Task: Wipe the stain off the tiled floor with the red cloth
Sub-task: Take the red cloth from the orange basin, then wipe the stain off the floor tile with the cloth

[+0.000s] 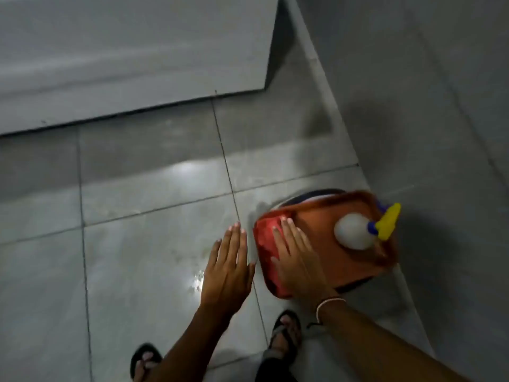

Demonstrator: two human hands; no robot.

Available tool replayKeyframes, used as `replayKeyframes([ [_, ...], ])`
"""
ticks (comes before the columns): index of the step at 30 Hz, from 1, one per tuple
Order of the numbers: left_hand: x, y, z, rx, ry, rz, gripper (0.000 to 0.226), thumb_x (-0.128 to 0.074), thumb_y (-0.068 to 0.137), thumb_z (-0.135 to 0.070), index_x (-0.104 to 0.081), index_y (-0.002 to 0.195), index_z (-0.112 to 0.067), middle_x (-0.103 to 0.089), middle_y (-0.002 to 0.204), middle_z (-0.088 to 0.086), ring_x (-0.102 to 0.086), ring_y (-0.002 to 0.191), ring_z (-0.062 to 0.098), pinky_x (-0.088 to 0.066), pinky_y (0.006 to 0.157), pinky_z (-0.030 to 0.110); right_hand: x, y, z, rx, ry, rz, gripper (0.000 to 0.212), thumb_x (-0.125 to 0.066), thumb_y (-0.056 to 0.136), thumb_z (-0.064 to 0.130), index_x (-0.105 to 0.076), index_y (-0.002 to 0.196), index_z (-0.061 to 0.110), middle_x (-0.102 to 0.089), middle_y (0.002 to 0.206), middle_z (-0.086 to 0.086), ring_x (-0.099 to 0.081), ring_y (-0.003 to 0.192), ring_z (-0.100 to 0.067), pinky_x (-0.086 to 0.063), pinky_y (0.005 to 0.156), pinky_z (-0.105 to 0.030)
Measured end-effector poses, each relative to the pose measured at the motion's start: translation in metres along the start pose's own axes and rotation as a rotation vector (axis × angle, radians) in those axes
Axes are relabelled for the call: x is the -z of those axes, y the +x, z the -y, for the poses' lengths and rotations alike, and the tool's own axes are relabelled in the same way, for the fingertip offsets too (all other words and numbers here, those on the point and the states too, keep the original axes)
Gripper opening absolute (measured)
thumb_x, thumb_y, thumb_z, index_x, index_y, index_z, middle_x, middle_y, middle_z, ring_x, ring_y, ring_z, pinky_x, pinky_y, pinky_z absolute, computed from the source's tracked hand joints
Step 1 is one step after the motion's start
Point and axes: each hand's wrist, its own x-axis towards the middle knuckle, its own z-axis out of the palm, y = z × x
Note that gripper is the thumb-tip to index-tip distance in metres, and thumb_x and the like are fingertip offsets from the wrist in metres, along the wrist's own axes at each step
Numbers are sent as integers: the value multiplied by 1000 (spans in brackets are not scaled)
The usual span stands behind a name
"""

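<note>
The red cloth (pixel 265 245) lies bunched at the left end of an orange tub (pixel 325 244) standing on the grey tiled floor (pixel 143 257). My right hand (pixel 296 256) rests flat on the cloth, fingers stretched out. My left hand (pixel 227 267) hovers open just left of the tub, palm down, holding nothing. A wet, speckled patch (pixel 194 274) marks the tile under and left of my left hand.
A white spray bottle (pixel 355 231) with a yellow and blue trigger (pixel 387 221) lies in the tub. A wall (pixel 440 133) runs along the right. A pale slab or door (pixel 124 56) fills the upper left. My sandalled feet (pixel 285 333) stand at the bottom.
</note>
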Motion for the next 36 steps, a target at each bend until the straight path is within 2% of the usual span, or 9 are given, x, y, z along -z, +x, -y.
replayKeyframes([
  [6,-114,7,-2,-95,-142,56,61,-43,107,-29,-35,160,-1,-32,169,19,-30,158,32,-27,129,45,-113,12,-1,-46,70,16,63,-34,103,32,-38,159,3,-35,167,-26,-36,156,-38,-36,128,-52],
  [12,-134,9,3,-103,-200,10,59,-42,108,-27,-34,160,0,-29,170,20,-27,159,30,-27,130,45,-148,9,-2,-28,245,-35,63,-34,106,30,-32,160,-2,-27,169,-27,-24,160,-39,-26,130,-59],
  [16,-115,-5,19,-52,-176,-21,61,-44,108,-28,-33,160,1,-30,169,21,-27,159,32,-23,130,42,-116,9,18,-218,524,-99,60,-24,99,4,-37,157,-5,-29,169,-27,-22,159,-40,-27,129,-64],
  [22,-132,-66,101,89,-112,-14,62,-45,108,-30,-34,159,3,-30,169,22,-26,158,33,-33,126,47,-89,6,104,-196,640,-303,59,-30,98,0,-39,155,-7,-33,167,-25,-27,158,-37,-23,133,-47],
  [25,-183,-102,159,117,-33,-27,62,-44,106,-29,-39,156,5,-36,165,24,-38,153,39,-40,121,49,-151,11,151,-124,666,-243,58,-38,92,-12,-44,150,-11,-39,162,-30,-33,154,-40,-12,134,-21],
  [27,-225,-124,204,130,-3,-32,63,-41,105,-30,-37,158,5,-34,166,25,-35,154,39,-36,122,50,-211,21,166,-206,700,-194,62,-39,88,-10,-44,151,-11,-39,162,-31,-33,154,-44,-5,129,-10],
  [29,-261,-143,250,152,23,-18,65,-41,106,-30,-32,159,6,-28,168,24,-28,156,38,-31,125,49,-266,32,164,-315,701,-193,65,-37,89,-2,-40,154,-8,-34,165,-28,-30,157,-42,-8,131,-17],
  [32,-312,-174,305,249,39,11,65,-36,107,-31,-28,160,8,-22,170,25,-23,158,38,-29,126,52,-345,35,153,-344,683,-181,61,-38,99,-8,-32,159,-3,-27,170,-24,-24,160,-39,-19,134,-51],
  [36,-362,-205,336,318,59,-12,67,-28,108,-34,-28,159,9,-23,169,27,-24,157,40,-26,126,52,-422,-15,172,-2,513,-56,52,-37,106,-3,-37,157,-2,-31,169,-20,-26,159,-38,-23,130,-60],
])
